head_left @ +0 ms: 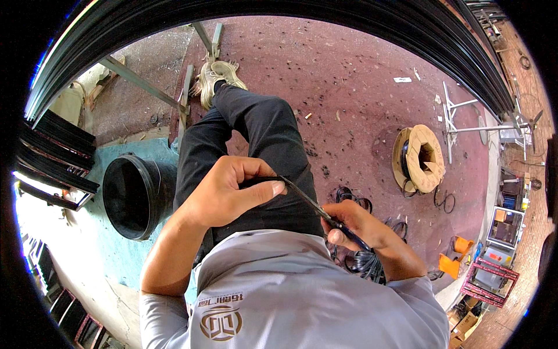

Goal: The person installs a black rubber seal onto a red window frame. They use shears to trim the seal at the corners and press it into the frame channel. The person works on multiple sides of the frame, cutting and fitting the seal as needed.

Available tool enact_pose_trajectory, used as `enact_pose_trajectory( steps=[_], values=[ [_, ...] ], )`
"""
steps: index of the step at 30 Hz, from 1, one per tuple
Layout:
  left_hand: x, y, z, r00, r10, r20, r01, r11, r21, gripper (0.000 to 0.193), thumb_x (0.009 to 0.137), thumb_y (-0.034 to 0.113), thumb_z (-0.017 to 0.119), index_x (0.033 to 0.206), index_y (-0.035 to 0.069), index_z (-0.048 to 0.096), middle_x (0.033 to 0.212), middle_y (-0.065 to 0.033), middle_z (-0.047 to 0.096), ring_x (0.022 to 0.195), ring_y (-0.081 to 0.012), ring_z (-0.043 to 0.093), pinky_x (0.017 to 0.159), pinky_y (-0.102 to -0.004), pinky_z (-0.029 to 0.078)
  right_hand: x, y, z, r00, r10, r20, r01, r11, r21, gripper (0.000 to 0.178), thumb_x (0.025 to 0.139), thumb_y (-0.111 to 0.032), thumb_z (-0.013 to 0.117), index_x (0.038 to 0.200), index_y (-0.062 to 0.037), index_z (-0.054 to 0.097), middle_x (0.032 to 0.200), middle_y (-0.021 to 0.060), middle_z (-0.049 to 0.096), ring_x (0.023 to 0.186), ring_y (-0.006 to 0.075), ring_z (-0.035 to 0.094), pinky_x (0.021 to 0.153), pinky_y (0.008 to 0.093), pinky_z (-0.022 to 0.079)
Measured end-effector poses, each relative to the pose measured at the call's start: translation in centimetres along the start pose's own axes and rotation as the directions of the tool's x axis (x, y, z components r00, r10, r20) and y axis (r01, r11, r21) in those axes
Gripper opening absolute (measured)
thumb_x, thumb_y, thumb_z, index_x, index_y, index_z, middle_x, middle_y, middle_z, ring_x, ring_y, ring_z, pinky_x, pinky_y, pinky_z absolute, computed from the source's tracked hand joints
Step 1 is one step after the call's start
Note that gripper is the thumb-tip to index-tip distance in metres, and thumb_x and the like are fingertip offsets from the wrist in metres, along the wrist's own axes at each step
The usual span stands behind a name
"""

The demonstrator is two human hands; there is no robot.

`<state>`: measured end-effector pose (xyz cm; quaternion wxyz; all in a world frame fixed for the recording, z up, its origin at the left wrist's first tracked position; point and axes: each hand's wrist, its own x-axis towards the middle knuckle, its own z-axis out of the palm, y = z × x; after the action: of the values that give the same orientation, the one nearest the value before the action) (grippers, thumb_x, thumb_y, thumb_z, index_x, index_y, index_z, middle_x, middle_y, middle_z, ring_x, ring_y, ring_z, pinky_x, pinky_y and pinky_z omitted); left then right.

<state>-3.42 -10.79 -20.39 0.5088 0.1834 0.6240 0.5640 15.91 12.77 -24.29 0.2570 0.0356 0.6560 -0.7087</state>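
Observation:
A thin black flexible strip (306,199) runs between my hands above my lap. My left hand (224,192) is closed, pinching one part of it between thumb and forefinger. Lower and to the right, my right hand (356,224) is closed around the same strip, its thumb along it. Beyond the right hand the strip leads toward a loose heap of black strip (370,266), partly hidden by my forearm. My legs in dark trousers (256,125) are stretched out and crossed below the hands.
A black bucket (152,192) stands on the left. On the reddish floor (349,87) to the right lies a cardboard spool (431,168) wound with black strip. Long black bars (325,14) arch across the top. An orange object (450,266) and a metal stand (450,113) are farther right.

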Motion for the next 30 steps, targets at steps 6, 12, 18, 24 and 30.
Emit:
enact_pose_trajectory(
  steps=[6, 12, 18, 24, 30],
  values=[
    [0.1, 0.2, 0.0, 0.999, -0.047, 0.015, 0.047, 0.999, -0.007, 0.022, 0.094, 0.015, 0.073, 0.100, -0.007, 0.072, 0.083, 0.0003, 0.069, 0.075, -0.0032, 0.058, 0.066, -0.0214, 0.046, -0.1, -0.8, 0.4, 1.000, 0.021, -0.005, -0.021, 0.999, 0.042, 0.050, 0.095, -0.045, 0.072, 0.081, -0.0009, 0.053, 0.069, -0.0001, 0.041, 0.069, 0.0098, 0.037, 0.057, 0.0323, 0.031],
    [0.3, 0.3, 0.0, 0.997, -0.049, 0.052, 0.050, 0.998, -0.036, 0.021, 0.095, 0.014, 0.073, 0.099, -0.006, 0.073, 0.084, 0.0001, 0.069, 0.076, -0.0036, 0.058, 0.067, -0.0221, 0.046, -0.2, 0.2, 0.8, 0.999, 0.008, -0.032, -0.009, 1.000, -0.007, 0.058, 0.092, -0.057, 0.068, 0.078, -0.0028, 0.052, 0.066, -0.0023, 0.040, 0.065, 0.0090, 0.037, 0.055, 0.0310, 0.031],
    [0.4, -0.1, -0.3, 0.992, -0.077, 0.100, 0.083, 0.995, -0.060, 0.020, 0.095, 0.014, 0.073, 0.098, -0.006, 0.073, 0.083, 0.0005, 0.069, 0.075, -0.0038, 0.058, 0.066, -0.0218, 0.046, -0.3, -0.2, 1.1, 1.000, 0.017, -0.026, -0.018, 0.999, -0.048, 0.069, 0.087, -0.072, 0.064, 0.077, -0.0047, 0.051, 0.066, -0.0029, 0.042, 0.064, 0.0091, 0.039, 0.054, 0.0299, 0.031],
    [0.6, -0.2, -0.5, 0.988, -0.098, 0.120, 0.104, 0.993, -0.048, 0.021, 0.094, 0.016, 0.074, 0.096, -0.004, 0.073, 0.076, 0.0042, 0.063, 0.065, -0.0015, 0.051, 0.055, -0.0205, 0.036, -0.6, 0.4, 1.1, 1.000, -0.028, 0.004, 0.028, 0.999, -0.045, 0.061, 0.094, -0.061, 0.065, 0.085, -0.0017, 0.053, 0.067, 0.0018, 0.041, 0.065, 0.0121, 0.038, 0.054, 0.0337, 0.032],
    [0.7, -0.2, -0.2, 0.988, -0.096, 0.124, 0.103, 0.993, -0.056, 0.021, 0.093, 0.018, 0.075, 0.095, -0.004, 0.074, 0.071, 0.0061, 0.060, 0.059, -0.0005, 0.046, 0.050, -0.0207, 0.030, -0.8, 0.3, 1.4, 0.998, 0.055, -0.045, -0.057, 0.997, -0.051, 0.076, 0.084, -0.080, 0.062, 0.077, -0.0044, 0.052, 0.068, -0.0031, 0.045, 0.066, 0.0089, 0.041, 0.055, 0.0289, 0.033]
  ],
)
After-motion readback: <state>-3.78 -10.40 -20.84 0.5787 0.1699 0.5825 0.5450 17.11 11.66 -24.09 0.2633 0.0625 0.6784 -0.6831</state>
